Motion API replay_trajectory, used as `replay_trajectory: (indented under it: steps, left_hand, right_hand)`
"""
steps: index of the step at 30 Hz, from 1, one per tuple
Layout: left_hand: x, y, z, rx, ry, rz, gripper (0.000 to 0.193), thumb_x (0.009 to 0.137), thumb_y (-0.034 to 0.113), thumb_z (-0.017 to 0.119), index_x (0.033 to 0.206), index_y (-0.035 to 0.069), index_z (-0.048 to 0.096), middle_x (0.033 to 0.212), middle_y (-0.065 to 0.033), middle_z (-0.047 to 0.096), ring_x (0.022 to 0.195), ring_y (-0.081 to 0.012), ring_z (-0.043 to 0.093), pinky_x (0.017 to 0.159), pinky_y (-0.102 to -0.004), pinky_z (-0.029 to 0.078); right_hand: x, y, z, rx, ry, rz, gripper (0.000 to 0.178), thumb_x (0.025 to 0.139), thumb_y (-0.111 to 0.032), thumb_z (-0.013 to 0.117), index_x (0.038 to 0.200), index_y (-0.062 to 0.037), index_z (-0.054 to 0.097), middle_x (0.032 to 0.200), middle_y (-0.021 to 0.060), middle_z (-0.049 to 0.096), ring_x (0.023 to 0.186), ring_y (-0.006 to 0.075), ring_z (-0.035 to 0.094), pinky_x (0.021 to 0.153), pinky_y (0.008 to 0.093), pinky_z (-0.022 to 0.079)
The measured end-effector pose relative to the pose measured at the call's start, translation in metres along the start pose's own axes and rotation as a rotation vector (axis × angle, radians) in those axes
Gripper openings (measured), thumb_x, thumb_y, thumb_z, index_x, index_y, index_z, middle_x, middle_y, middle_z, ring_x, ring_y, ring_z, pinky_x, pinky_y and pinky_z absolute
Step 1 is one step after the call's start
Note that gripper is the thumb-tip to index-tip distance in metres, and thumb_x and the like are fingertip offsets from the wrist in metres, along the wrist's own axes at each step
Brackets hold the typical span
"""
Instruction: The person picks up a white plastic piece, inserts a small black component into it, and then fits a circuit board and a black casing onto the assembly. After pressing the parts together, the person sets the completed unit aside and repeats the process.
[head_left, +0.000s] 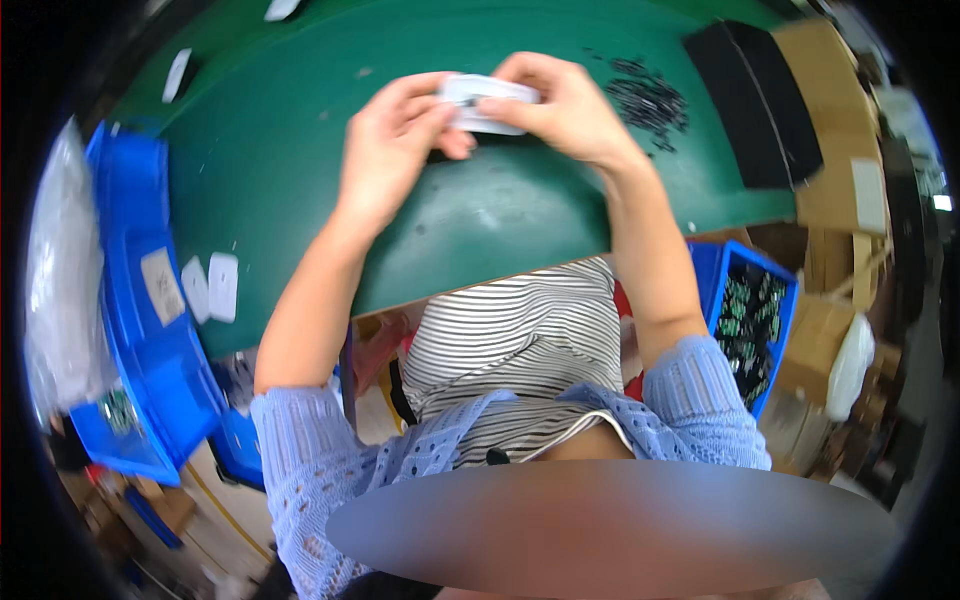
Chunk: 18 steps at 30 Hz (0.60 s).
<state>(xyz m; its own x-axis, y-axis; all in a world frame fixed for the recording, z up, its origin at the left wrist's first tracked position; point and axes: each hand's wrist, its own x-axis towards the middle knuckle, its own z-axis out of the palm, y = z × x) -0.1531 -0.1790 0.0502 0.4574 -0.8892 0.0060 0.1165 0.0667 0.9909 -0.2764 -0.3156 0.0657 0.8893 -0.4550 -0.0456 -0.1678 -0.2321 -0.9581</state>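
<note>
Over the green table, a small white rectangular plastic casing (487,88) is held between both hands. My left hand (388,140) closes on its left end, thumb and fingertips pressed to it. My right hand (572,108) grips the right end, with the thumb lying across its upper face. A small dark spot or part shows on the casing near the thumbs; blur hides what it is. To the right of my right hand lies a loose pile of small black parts (650,102) on the table.
Two white flat pieces (223,287) lie at the green tabletop's (480,215) left edge, beside blue bins (140,270). Another blue bin (790,318) at right holds green and black parts. A black panel (750,105) and cardboard box (830,110) stand far right.
</note>
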Motion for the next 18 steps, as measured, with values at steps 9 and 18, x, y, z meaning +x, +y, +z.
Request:
replay_trajectory:
  steps: [9, 18]
  left_hand:
    - [0.031, -0.034, -0.023, 0.338, 0.187, -0.014, 0.018, 0.088, 0.015, 0.054, 0.097, -0.002, 0.056, 0.075, -0.004, 0.058, 0.056, -0.0046, 0.046, 0.047, -0.016, 0.035]
    - [0.04, -0.029, -0.033, 0.908, 0.191, 0.159, 0.023, 0.088, 0.023, 0.055, 0.092, 0.001, 0.06, 0.073, -0.0001, 0.056, 0.058, -0.0065, 0.043, 0.051, -0.0204, 0.036]
  right_hand:
    - [-0.051, 0.024, -0.012, 0.093, 0.475, -0.281, 0.033, 0.078, -0.025, 0.067, 0.099, -0.0023, 0.056, 0.078, 0.0035, 0.059, 0.071, 0.0084, 0.055, 0.06, 0.0228, 0.045]
    - [-0.298, 0.166, -0.129, -0.472, 1.506, 0.11, 0.018, 0.084, -0.022, 0.056, 0.092, -0.0066, 0.057, 0.072, 0.0087, 0.059, 0.065, 0.0173, 0.059, 0.061, 0.0294, 0.048]
